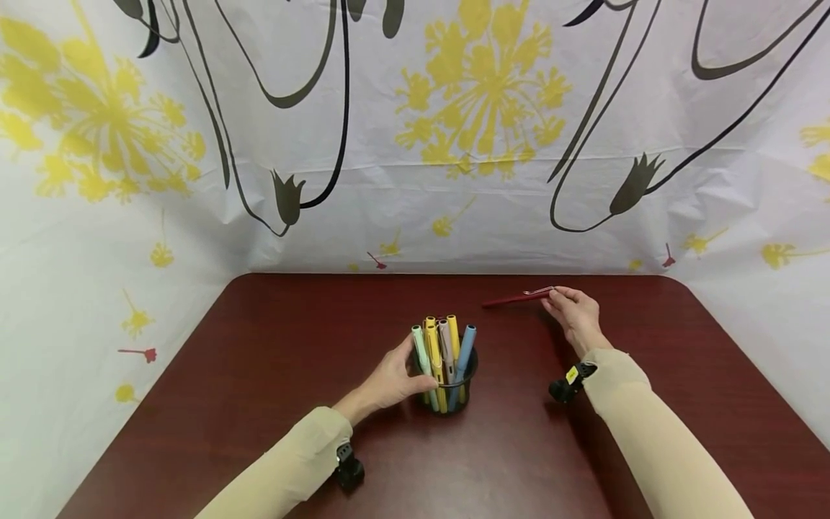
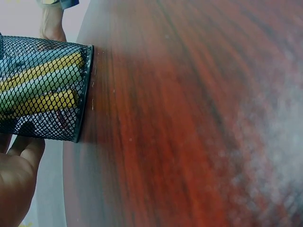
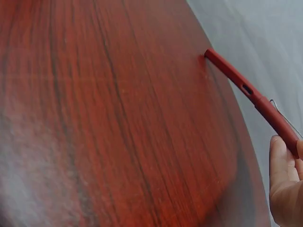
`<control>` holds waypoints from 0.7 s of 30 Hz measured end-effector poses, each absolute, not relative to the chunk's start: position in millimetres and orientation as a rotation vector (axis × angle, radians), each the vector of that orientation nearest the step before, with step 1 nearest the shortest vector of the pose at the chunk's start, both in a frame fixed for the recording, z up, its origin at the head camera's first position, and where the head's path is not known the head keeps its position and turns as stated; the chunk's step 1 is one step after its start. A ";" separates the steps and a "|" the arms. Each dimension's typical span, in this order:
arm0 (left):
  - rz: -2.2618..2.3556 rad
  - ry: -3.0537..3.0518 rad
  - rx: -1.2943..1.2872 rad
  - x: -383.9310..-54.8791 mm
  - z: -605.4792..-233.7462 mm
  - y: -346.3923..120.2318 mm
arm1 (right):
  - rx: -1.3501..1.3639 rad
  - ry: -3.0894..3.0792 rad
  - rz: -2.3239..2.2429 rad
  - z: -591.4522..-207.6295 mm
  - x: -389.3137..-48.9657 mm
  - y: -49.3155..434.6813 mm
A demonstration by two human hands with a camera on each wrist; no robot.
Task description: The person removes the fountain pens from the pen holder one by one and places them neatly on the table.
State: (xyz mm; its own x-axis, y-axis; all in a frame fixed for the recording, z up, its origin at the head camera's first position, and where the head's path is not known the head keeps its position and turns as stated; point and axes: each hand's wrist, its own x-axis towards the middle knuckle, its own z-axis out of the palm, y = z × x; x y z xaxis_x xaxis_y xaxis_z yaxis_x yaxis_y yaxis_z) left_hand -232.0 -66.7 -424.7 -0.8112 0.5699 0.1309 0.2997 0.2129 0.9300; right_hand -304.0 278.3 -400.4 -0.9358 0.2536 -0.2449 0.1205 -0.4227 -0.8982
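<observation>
On the table stands a black mesh pen cup [image 1: 473, 366], upright and filled with pens. My left hand [image 1: 387, 378] holds it from the left side, thumb across the front near the rim; the left wrist view shows fingers against the mesh [image 2: 47, 85]. Inside are a mint green pen [image 1: 421, 350], yellow pens [image 1: 432, 352], a grey pen [image 1: 446, 342] and a blue pen [image 1: 465, 349]. At the back right, my right hand [image 1: 576, 317] pinches a red pen [image 1: 512, 299] by its clip end. In the right wrist view, its ink window shows and its far end points down toward the tabletop.
The dark red wood-grain table [image 1: 292, 346] has rounded back corners. Behind it and at both sides hangs a white cloth [image 1: 363, 216] with yellow flowers and dark stems. A small black camera [image 1: 350, 468] sits on the left wrist, another camera [image 1: 565, 389] on the right.
</observation>
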 end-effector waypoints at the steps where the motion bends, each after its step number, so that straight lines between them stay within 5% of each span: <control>1: 1.638 2.247 0.829 -232.4 -424.9 -66.6 | -0.530 -1.672 2.513 -401.1 -305.1 278.6; 21: 1.646 2.259 0.861 -232.5 -427.0 -67.5 | -0.309 -2.141 2.318 -418.5 -322.6 291.7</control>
State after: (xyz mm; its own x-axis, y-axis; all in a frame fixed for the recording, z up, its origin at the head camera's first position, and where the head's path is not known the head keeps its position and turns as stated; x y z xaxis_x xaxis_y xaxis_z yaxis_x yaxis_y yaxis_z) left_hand -232.5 -67.5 -427.0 -0.8053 0.5705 0.1615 0.3286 0.2027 0.9225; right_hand -322.6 291.7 -418.5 -0.9806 0.1103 -0.1618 0.1526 -0.0877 -0.9844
